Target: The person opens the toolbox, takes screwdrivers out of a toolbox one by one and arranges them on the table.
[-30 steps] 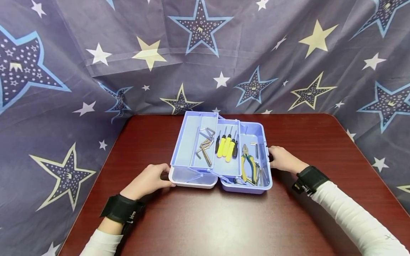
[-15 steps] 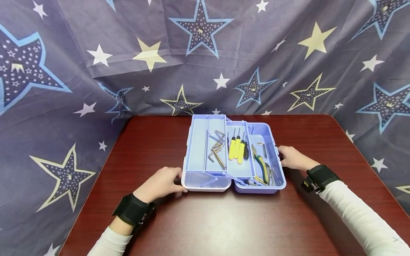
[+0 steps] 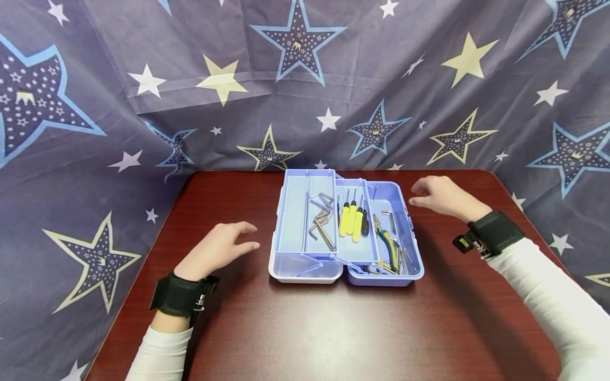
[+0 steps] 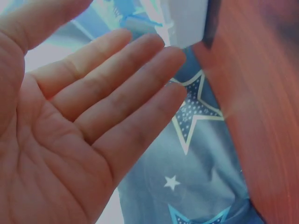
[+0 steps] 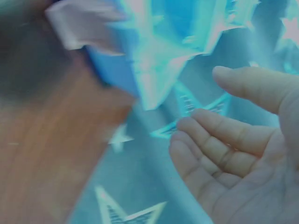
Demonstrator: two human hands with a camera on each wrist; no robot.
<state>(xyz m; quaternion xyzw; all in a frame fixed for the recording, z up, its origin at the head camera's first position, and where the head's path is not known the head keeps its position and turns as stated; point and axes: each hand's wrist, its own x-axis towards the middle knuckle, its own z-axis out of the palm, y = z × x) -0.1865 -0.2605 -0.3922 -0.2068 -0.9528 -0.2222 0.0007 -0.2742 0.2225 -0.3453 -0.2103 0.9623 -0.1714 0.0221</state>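
Observation:
A blue-purple toolbox stands unfolded on the table, its stepped trays spread to the left. Hex keys lie in the left tray, and yellow-handled screwdrivers in the middle one. Pliers with green and yellow handles rest in the right-hand bin among small metal tools. My left hand hovers left of the toolbox, apart from it, fingers extended in the left wrist view. My right hand is raised beyond the box's right rear corner, holding nothing, its fingers loosely bent in the right wrist view.
The dark red-brown table reaches out on all sides of the toolbox. Behind its back edge hangs a grey-blue curtain printed with stars. Black bands with small cameras sit on both wrists.
The toolbox moved right under both hands, then came to rest. Both hands have since let go: the left drew back to the left, the right lifted away toward the back.

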